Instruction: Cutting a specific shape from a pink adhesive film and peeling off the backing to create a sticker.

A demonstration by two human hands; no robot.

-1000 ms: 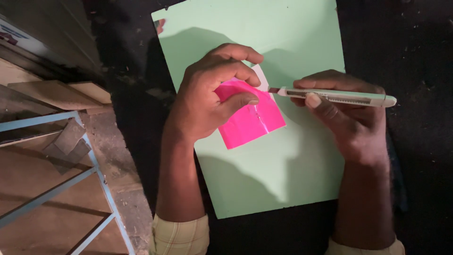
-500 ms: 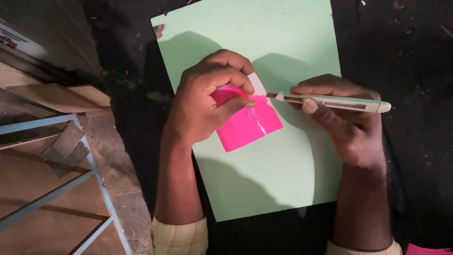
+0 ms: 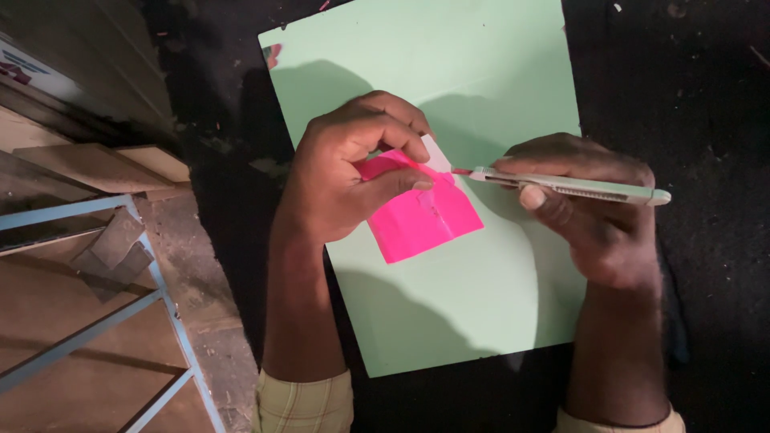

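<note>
A bright pink folded paper piece [image 3: 421, 216] lies on a pale green cutting mat [image 3: 449, 96]. My left hand [image 3: 349, 176] presses down on the pink paper's upper left part, thumb and fingers pinching its edge. My right hand [image 3: 589, 212] holds a slim pale green utility knife [image 3: 569, 186] almost level, its tip pointing left at the pink paper's top right corner, where a small white flap shows. Part of the pink paper is hidden under my left fingers.
The green mat rests on a dark black surface [image 3: 698, 96]. To the left are wooden boards [image 3: 96, 164] and a light blue metal frame [image 3: 120, 321]. Small debris specks dot the dark surface.
The knife tip has shifted slightly along the pink paper's upper right corner. My left hand has stayed pressed on the paper, with the fingers shifted a little.
</note>
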